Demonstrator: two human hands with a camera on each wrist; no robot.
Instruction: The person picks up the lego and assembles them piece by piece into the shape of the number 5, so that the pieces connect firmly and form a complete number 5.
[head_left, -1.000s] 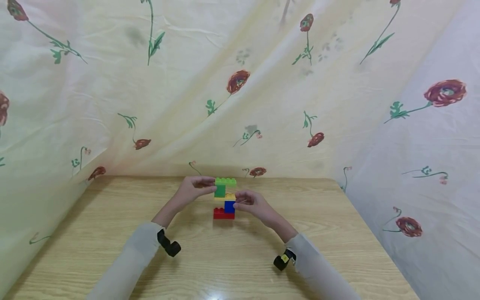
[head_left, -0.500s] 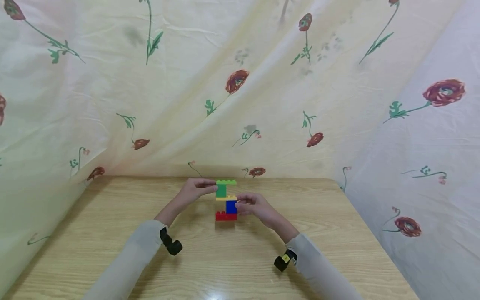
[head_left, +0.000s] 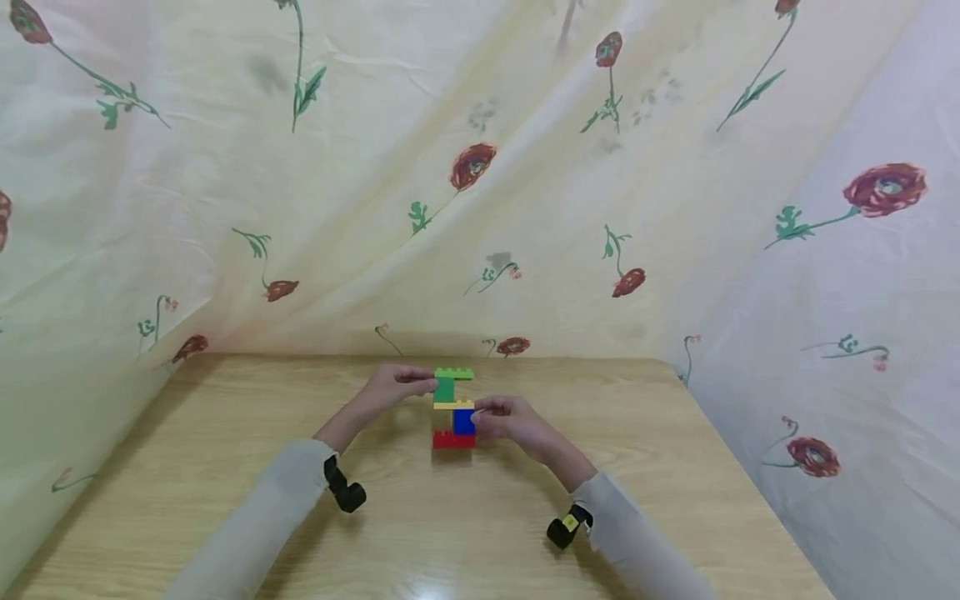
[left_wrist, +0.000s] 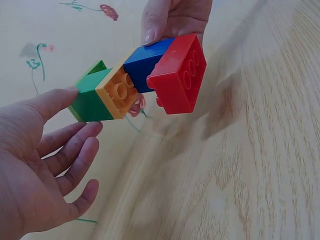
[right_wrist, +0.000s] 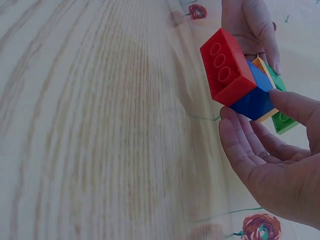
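A zigzag stack of toy building bricks hangs just above the table, held between both hands. From the bottom up it has a red brick (head_left: 453,441), a blue brick (head_left: 463,422), a yellow-orange brick (left_wrist: 116,92), a green brick (head_left: 444,390) and a light green brick (head_left: 454,374). My left hand (head_left: 384,388) pinches the green brick from the left, thumb on its near face. On the other side my right hand (head_left: 519,425) pinches the blue brick. The red brick's hollow underside with its tubes (right_wrist: 219,61) shows in both wrist views.
A wooden table (head_left: 450,525) lies beneath the hands. Cloth printed with red flowers (head_left: 472,167) hangs behind it and along both sides. Each wrist wears a small black camera (head_left: 349,497) on a strap.
Both hands have brought the stack slightly down and to the right in the head view. It has tipped a little, so less of the light green brick's top shows. Both grips look unchanged.
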